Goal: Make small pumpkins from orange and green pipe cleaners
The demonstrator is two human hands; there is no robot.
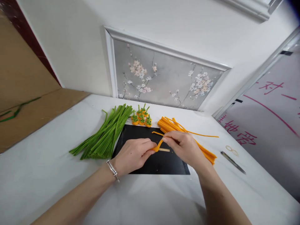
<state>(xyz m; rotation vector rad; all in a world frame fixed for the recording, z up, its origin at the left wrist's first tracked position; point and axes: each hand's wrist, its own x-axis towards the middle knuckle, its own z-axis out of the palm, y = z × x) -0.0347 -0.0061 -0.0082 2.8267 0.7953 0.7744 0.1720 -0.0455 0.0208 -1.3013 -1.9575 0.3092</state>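
Note:
My left hand (pixel 134 154) pinches one part of an orange pipe cleaner (pixel 160 144) above the black mat (pixel 150 168). The fingers of my right hand (pixel 185 147) are closed on its other part, so a short bent length shows between both hands. A thin pale stick (pixel 164 150) sticks out to the right beside my left fingertips; whether they hold it or it lies on the mat, I cannot tell. Behind my right fingers, another orange strand (pixel 157 133) reaches over the mat.
Green pipe cleaners (pixel 107 134) lie bundled at the left, orange ones (pixel 170 124) at the right. Several small orange-and-green pumpkin shapes (pixel 141 118) stand behind the mat. Tweezers (pixel 232 162) and two thin rings (pixel 232 150) lie far right. A wall with a framed panel (pixel 164 81) borders the table's back.

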